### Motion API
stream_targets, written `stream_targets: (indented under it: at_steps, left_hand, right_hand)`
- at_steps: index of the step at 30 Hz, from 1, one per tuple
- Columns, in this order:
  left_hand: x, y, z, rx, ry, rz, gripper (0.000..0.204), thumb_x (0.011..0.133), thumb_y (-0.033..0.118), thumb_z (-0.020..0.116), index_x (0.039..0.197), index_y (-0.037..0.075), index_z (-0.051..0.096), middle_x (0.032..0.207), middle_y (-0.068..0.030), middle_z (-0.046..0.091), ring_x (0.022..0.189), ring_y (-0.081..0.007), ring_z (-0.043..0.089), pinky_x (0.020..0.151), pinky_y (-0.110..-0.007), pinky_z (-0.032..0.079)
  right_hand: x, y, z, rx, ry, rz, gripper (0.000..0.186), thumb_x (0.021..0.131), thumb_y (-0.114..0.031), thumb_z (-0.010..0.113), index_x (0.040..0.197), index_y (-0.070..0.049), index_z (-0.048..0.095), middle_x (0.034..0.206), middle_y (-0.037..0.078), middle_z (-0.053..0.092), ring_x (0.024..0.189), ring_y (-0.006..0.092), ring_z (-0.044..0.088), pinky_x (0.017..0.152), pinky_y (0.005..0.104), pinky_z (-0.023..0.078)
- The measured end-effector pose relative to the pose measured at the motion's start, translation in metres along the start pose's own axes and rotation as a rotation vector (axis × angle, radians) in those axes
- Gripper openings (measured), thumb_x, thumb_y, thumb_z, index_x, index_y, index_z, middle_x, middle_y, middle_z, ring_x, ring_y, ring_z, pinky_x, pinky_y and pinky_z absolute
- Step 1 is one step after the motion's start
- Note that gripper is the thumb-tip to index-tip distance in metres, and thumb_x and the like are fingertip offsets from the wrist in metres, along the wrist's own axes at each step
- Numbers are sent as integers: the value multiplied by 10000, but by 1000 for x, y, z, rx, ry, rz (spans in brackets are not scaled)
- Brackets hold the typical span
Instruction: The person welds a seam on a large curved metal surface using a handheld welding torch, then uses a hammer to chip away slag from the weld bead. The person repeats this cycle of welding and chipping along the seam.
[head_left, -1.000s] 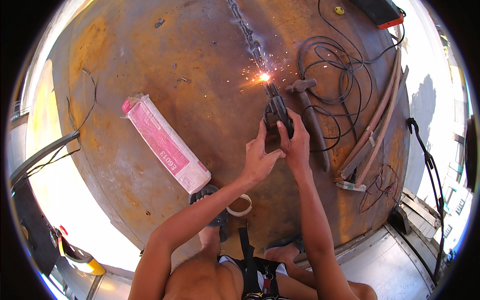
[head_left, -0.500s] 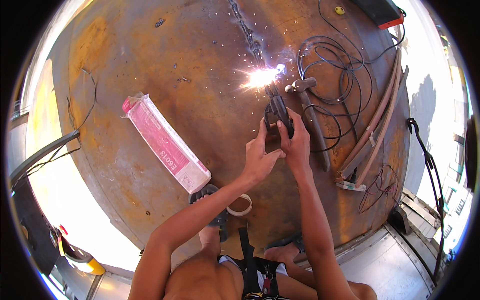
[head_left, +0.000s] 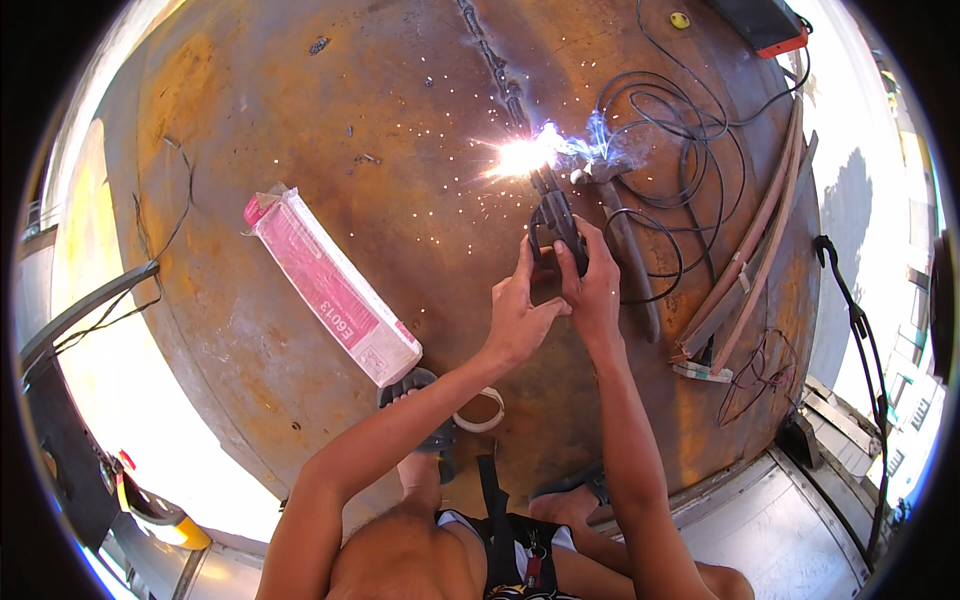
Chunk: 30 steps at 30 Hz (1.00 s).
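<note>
My right hand (head_left: 590,280) is closed round a black electrode holder (head_left: 560,228), pointed up toward a bright arc (head_left: 522,156) at the lower end of a dark weld bead (head_left: 490,55) on the rusty steel plate (head_left: 200,300). My left hand (head_left: 515,320) grips the holder's left side with its index finger raised along it; some fingertips are hidden. A hammer (head_left: 630,260) lies just right of the holder, its head partly veiled by bluish smoke. The glare hides the electrode tip.
A pink-and-white box (head_left: 315,270) lies to the left. A pale ring (head_left: 478,420) and my sandalled feet are below. Coiled cable (head_left: 680,140), long reddish strips (head_left: 750,250), a black-and-orange machine (head_left: 760,25) and a small yellow object (head_left: 679,21) are to the right.
The arc has grown from a small orange spark to a white-blue glare, and bluish smoke has spread right over the hammer's head. My hands hold the same position.
</note>
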<state>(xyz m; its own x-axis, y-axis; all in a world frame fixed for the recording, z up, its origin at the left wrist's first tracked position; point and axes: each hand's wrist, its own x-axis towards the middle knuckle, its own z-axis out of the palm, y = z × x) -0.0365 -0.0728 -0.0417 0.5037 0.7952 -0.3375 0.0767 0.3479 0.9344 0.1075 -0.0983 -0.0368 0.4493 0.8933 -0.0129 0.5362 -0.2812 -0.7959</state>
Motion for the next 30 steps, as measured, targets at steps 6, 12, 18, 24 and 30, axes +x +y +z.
stream_targets:
  at_steps: [6,12,18,24,30]
  left_hand:
    - [1,8,0,-8,-52,-10,1049,840,-62,744,1754,-45,229,1565,-178,603,1397,-223,590,1056,-390,622]
    - [2,-7,6,-55,63,51,1098,753,44,826,1714,-71,307,1362,-230,733,1204,-310,740,1056,-423,581]
    - [2,-6,6,-39,46,25,1101,746,64,845,1703,-81,320,1361,-241,728,1218,-340,730,1080,-443,557]
    - [1,-4,0,47,-45,-15,1055,840,-43,750,1756,-42,227,1481,-197,649,1339,-249,639,1033,-403,635]
    - [0,-1,2,-42,-34,-7,1049,846,-35,748,1755,-48,224,1463,-192,669,1340,-258,649,1036,-403,631]
  right_hand:
    - [0,2,-2,24,-24,35,406,1112,-222,692,1440,11,628,1253,260,747,1113,452,751,918,495,589]
    - [0,1,-1,15,-34,30,424,1115,-238,683,1447,18,622,1260,260,741,1115,470,743,924,511,588]
    - [0,0,-2,5,3,10,384,1109,-205,706,1429,-4,636,1208,249,769,1078,418,772,911,467,589]
    - [0,2,-2,-4,-12,17,385,1102,-193,711,1428,-3,635,1195,246,760,1068,420,763,905,464,584]
    - [1,-6,-5,-4,-8,3,389,1100,-196,711,1424,3,633,1215,256,758,1084,427,764,912,476,585]
